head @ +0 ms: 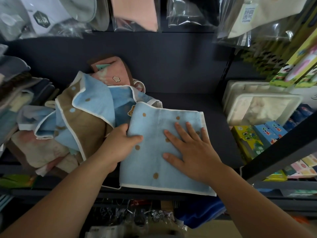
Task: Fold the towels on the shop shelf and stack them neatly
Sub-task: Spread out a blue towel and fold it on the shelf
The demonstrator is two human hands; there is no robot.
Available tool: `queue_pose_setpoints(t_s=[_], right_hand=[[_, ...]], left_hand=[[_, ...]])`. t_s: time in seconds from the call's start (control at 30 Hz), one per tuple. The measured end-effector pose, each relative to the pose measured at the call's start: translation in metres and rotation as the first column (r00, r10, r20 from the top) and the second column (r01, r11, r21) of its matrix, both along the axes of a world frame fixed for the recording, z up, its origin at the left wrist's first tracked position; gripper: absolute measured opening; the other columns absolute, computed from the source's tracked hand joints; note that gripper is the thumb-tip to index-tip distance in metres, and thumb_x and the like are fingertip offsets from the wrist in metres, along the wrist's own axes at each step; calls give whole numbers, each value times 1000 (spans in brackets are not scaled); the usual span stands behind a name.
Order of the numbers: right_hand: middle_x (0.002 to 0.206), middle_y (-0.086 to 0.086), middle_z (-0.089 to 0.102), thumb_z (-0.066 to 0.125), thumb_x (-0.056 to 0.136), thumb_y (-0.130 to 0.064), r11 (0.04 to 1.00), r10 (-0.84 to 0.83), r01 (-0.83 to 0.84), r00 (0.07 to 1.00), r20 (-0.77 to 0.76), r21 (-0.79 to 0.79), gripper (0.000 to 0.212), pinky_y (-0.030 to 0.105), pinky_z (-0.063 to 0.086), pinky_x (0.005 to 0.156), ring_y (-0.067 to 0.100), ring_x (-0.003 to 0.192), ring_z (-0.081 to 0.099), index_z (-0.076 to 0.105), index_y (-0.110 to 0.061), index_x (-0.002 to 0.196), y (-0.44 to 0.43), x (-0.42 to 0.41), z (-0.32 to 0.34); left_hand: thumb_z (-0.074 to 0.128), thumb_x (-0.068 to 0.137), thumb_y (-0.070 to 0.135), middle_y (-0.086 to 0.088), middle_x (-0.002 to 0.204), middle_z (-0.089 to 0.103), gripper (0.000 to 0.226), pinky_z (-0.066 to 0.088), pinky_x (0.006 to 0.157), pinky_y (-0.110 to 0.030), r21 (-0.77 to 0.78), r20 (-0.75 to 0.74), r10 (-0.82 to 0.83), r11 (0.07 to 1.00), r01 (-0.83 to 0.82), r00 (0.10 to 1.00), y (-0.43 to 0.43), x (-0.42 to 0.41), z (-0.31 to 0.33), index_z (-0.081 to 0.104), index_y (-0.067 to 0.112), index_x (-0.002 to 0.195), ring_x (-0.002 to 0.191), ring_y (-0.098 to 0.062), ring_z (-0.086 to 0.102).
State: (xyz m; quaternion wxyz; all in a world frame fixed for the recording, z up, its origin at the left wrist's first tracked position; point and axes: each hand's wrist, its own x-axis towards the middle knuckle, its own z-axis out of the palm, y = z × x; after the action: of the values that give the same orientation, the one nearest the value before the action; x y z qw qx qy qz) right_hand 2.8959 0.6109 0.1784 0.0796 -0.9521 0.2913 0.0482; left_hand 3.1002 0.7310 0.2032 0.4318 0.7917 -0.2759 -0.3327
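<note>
Head view: a dark, matte shelf point(197, 107) runs across the frame, its flat board meeting a plain back panel.

On its left part sprawls a loose heap point(82, 121) of soft terry towels. They are crumpled blue and tan cloths with white piped edges and round dots, over paler pink and cream ones. A pink towel point(111, 74) with a brown border sits at the back of the heap.

At the shelf's front centre lies the blue towel point(154, 167), folded into a flat, roughly square slab. It has a fine looped nap and a white-bound front edge, which juts slightly past the shelf lip.

To the right stand frosted plastic tubs point(257, 107), rectangular with rounded corners. Glossy crinkled bags point(135, 12) hang above.

The right hand point(192, 152) rests palm-down on the blue towel, fingers straight and spread, pressing it flat. The left hand point(118, 145) pinches that towel's left edge, with the thumb on top and the fingers tucked beneath.

Small printed cartons point(264, 134) stand in front of the tubs. Brown dots point(155, 176) speckle the blue towel, and a little bear patch point(131, 110) shows just behind it.
</note>
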Motion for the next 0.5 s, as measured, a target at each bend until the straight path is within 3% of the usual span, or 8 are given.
queue_pose_setpoints(t_s=[0.13,0.3,0.37,0.43,0.5], right_hand=[[165,-9,-24,4,87,-83,1000,4,-4,1000,-12,19,75,57,-14,120,22,151,-28,-16,-52,153,0,9,-1],[166,-9,-20,4,87,-83,998,53,-53,999,9,41,75,57,-14,120,23,152,-24,-13,-52,153,6,40,0],[168,-10,-10,12,88,-82,981,36,-63,989,144,182,76,51,-11,123,18,154,-16,-4,-52,155,6,46,8],[167,-17,8,29,92,-74,852,-212,-45,881,423,521,71,36,2,125,5,153,1,11,-49,156,3,41,21],[157,-22,30,41,96,-62,696,-522,-12,679,517,718,63,24,20,118,-3,145,23,27,-44,155,-2,29,28]], left_hand=[[63,93,9,-2,94,76,20,58,75,-38,-148,-109,70,985,-86,992,7,-5,8,69,23,107,89,-23,74],[63,94,11,1,96,76,21,57,70,-36,-207,-27,134,969,-137,991,21,3,23,68,27,106,83,-18,74],[63,95,14,0,100,75,19,58,75,-38,-205,32,140,970,-130,990,21,9,33,66,29,106,87,-19,73],[63,96,18,5,99,75,20,58,75,-36,-208,65,114,973,-98,991,17,10,46,65,32,110,86,-15,73],[62,95,18,9,98,73,25,56,74,-32,-201,109,65,979,-42,992,7,3,56,64,34,114,83,-10,72]])
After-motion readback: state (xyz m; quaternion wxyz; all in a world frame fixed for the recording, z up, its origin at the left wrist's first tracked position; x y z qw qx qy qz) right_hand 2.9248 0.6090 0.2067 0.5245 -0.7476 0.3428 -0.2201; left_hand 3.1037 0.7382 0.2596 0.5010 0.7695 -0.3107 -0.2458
